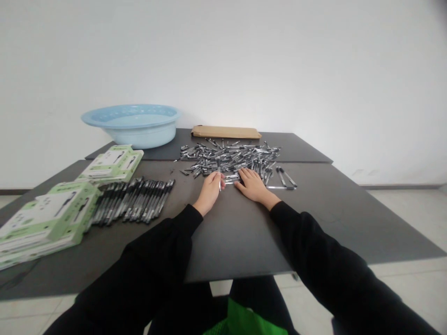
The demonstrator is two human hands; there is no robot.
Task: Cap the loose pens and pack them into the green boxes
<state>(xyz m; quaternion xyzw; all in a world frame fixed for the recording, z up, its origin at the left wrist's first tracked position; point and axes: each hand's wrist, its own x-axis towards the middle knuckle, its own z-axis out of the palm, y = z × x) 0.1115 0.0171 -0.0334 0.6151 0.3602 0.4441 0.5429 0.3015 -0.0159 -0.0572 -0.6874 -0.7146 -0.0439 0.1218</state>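
My left hand (210,190) is closed around a pen (219,165) that stands up from between the fingers, its dark end on top. My right hand (252,185) lies palm down with its fingers stretched out at the near edge of the pen pile (226,156). A few clear-barrelled pens (231,179) lie crosswise on the table between my two hands. Just beyond the fingers spreads the loose heap of black and clear pens, pointing every way. One pen (281,187) pokes out to the right of my right wrist.
Left of my hands lies a row of pens (139,200), side by side. Green and white pen boxes (52,214) are stacked at the left. A light blue basin (146,135) and a flat brown cardboard piece (226,132) sit at the back of the dark table (237,251).
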